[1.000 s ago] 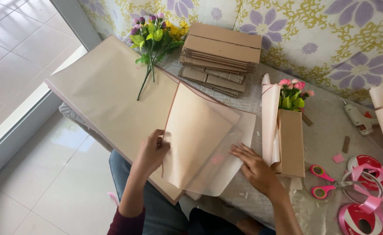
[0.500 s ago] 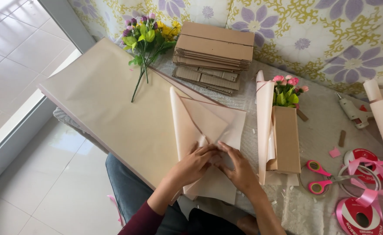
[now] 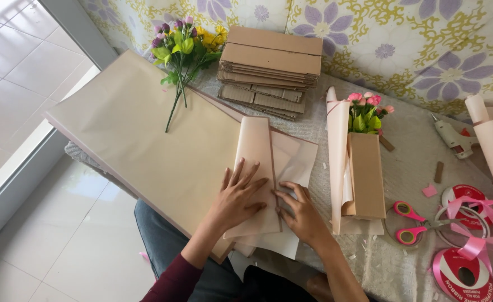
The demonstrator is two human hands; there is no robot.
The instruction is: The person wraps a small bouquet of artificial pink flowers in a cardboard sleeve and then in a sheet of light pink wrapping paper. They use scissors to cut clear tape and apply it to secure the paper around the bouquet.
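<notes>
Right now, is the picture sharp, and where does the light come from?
Head view: sharp all over, both hands included; left hand and right hand press the folded paper. Soft daylight, brightest on the floor at upper left; shadows faint, no glare.

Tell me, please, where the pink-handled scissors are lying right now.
In the head view, the scissors lie on the table's right side, just right of the boxed pink flower arrangement and left of the pink ribbon spools.

Cloth-covered table (image 3: 409,156): paper stack (image 3: 140,134), flattened cartons (image 3: 271,67), scissors (image 3: 411,221), glue gun (image 3: 451,134).
</notes>
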